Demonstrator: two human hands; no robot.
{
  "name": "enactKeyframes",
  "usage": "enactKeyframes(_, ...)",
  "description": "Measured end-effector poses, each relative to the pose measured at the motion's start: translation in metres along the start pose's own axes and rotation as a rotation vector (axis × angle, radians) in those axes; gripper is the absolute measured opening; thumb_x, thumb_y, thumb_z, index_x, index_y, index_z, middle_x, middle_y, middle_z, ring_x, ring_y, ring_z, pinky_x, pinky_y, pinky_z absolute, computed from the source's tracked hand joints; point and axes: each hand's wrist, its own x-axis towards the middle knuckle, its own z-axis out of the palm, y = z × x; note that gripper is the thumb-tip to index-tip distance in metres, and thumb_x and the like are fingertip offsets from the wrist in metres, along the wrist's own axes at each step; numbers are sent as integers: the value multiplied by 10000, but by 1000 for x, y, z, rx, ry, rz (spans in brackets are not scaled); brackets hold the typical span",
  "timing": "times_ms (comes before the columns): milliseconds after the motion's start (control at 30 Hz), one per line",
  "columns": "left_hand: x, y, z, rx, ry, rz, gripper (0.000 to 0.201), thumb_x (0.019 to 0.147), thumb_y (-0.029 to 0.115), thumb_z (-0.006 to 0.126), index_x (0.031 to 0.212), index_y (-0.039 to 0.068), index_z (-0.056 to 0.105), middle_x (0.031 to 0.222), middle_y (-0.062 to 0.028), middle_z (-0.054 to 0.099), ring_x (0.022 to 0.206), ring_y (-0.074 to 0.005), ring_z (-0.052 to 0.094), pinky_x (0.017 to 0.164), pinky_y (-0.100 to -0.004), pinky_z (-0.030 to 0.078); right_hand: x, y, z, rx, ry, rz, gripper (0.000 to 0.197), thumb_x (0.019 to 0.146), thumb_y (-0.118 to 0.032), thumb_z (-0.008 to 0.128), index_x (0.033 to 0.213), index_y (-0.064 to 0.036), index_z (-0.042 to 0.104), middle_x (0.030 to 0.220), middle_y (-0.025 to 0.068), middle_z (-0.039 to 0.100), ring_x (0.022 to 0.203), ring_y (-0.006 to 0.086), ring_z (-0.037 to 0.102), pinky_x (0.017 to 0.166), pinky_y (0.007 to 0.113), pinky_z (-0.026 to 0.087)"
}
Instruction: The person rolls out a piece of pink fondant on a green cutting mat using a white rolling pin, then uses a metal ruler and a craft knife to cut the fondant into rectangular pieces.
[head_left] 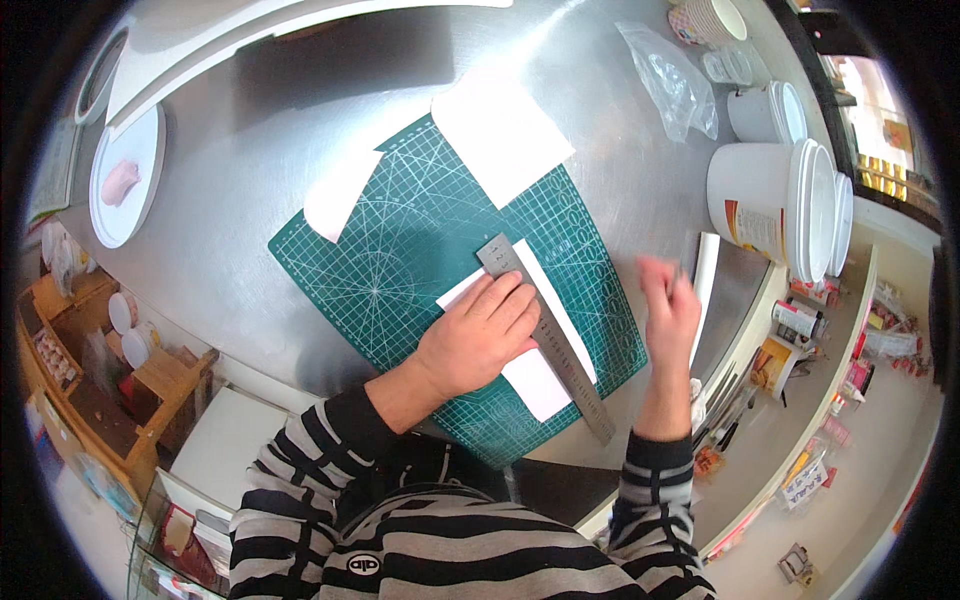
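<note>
Paper on the surface: white paper lies on the near right part of a green mat, which sits on a shiny metal surface.
Mat: gridded, set at a slant; two loose sheets rest along its far side, a broad one and a narrower one.
Paper's long axis: slants from upper left to lower right, much in line with the metal ruler laid over it.
Paper's look: plain, flat, straight-edged; white shows on both sides of the ruler, and whether that is one piece or two I cannot tell.
Ruler: its near end runs past the paper and beyond the mat's edge.
Nearer grip: the left grip, directly on ruler and paper, fingers laid out flat, pressing rather than clasping.
Farther grip: the right grip, apart from the paper, which lies to its left; fingers curled closed.
Fingertip detail: a thin grey sliver shows at the right grip, too blurred to tell what it is or whether it is held.
</note>
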Motion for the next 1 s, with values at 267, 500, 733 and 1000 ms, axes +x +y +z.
enactKeyframes(267, 4, 1, -2, 58, -62, 7, 501, 812, 320, 778, 1188, 11, 658, 1251, -139, 620, 1248, -332, 554, 1058, -447, 481, -197, 76, -52, 66, 120, 524, 136, 1014, -104, 656, 994, 23, 700, 913, 31, 669, 858, 104, 604, 791, 245, 479)
enactKeyframes(500, 2, 2, 1, 78, -42, 12, 522, 841, 317, 761, 1238, 3, 634, 1309, -138, 588, 1301, -319, 526, 1119, -453, 455, -256, 98, -41, 68, 172, 711, 191, 1050, -189, 637, 968, -17, 623, 803, -32, 556, 713, 64, 471, 659, 232, 411)
enactKeyframes(733, 8, 6, -1, 85, -32, -26, 476, 743, 268, 846, 1131, 49, 679, 1209, -113, 653, 1192, -342, 614, 1004, -447, 536, -271, 92, -36, 106, 233, 704, 171, 1052, -180, 632, 970, -35, 596, 827, -28, 564, 697, 69, 479, 634, 245, 432)
enactKeyframes(1000, 9, 6, 2, 51, -95, -73, 546, 687, 222, 899, 1149, 27, 683, 1232, -155, 657, 1190, -402, 614, 1000, -496, 519, -276, 87, -27, 514, 317, 873, 152, 1024, -136, 669, 1045, -42, 551, 852, -15, 568, 730, 76, 538, 661, 242, 490)
